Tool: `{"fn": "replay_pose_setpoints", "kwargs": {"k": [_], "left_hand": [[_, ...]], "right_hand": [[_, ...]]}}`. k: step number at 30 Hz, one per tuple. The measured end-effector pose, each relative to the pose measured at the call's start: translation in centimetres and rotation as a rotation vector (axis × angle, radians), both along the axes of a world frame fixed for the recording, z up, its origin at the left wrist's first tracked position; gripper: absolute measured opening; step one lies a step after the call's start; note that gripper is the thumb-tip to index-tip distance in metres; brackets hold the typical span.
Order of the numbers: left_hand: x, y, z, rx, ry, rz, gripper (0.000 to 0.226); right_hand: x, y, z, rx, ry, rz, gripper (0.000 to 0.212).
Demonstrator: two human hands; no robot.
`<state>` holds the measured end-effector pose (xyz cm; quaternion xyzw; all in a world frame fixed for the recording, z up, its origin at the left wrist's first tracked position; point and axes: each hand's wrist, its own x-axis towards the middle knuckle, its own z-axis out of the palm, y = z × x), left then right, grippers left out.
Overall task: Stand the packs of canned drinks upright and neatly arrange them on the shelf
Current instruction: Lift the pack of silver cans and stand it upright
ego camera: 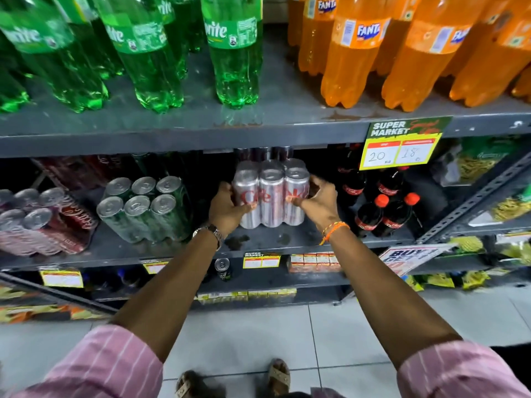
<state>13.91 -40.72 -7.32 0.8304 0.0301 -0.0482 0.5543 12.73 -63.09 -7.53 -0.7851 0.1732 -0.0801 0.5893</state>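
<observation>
A shrink-wrapped pack of silver cans with red lettering (271, 193) stands upright on the dark middle shelf (258, 239). My left hand (227, 206) grips its left side and my right hand (319, 201) grips its right side. To the left, a pack of green cans (143, 208) stands upright, leaning slightly. Further left, a pack of red cans (46, 222) stands at the shelf's left end. Behind the silver pack, more dark cans (264, 153) show under the upper shelf.
Small cola bottles with red caps (385, 208) stand right of the silver pack. Green bottles (149, 53) and orange bottles (359, 53) fill the upper shelf. A yellow price tag (399, 150) hangs from its edge. Lower shelves hold a single can (222, 268) and small boxes (314, 262).
</observation>
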Motion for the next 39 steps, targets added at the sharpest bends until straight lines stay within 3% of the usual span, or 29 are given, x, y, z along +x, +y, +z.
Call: {"fn": "replay_pose_setpoints", "kwargs": {"k": [8, 12, 16, 18, 21, 25, 26, 30, 33, 35, 39], "left_hand": [[-2.5, -0.1, -2.9, 0.077, -0.089, -0.027, 0.053], [-2.4, 0.3, -3.2, 0.094, -0.075, -0.021, 0.067], [-0.6, 0.1, -0.4, -0.202, -0.028, -0.001, 0.089], [0.9, -0.4, 1.1, -0.292, 0.018, -0.038, 0.087], [2.5, -1.0, 2.5, -0.284, 0.063, -0.098, 0.059], [3.1, -0.7, 1.7, -0.188, 0.100, -0.069, 0.089], [2.7, -0.5, 1.6, -0.176, 0.097, -0.053, 0.087], [-1.2, -0.6, 2.9, -0.192, 0.033, -0.027, 0.066], [-4.5, -0.3, 1.4, -0.146, 0.056, -0.051, 0.074], [-6.3, -0.5, 0.4, -0.154, 0.051, -0.062, 0.081], [-7.2, -1.1, 0.9, -0.269, 0.070, -0.082, 0.074]], "right_hand": [[-2.0, -0.5, -3.1, 0.013, -0.052, 0.028, 0.092], [-2.9, -0.1, -3.3, 0.017, -0.059, 0.022, 0.085], [-3.9, 0.7, -3.8, 0.055, -0.039, -0.066, 0.105], [-4.9, 2.0, -3.0, 0.089, -0.068, -0.168, 0.094], [-5.5, 3.8, -1.7, -0.046, -0.101, -0.236, 0.070], [-4.4, 3.9, -1.3, -0.066, -0.083, -0.216, 0.049], [-3.9, 3.6, -1.5, -0.069, -0.069, -0.199, 0.043], [-1.2, 1.7, -1.2, -0.002, -0.053, -0.129, 0.043], [1.0, 0.7, 0.2, 0.026, -0.011, -0.037, 0.031], [2.7, 0.3, 0.5, 0.014, -0.016, 0.051, 0.034], [4.8, -0.5, 0.1, -0.010, 0.065, 0.142, 0.020]]}}
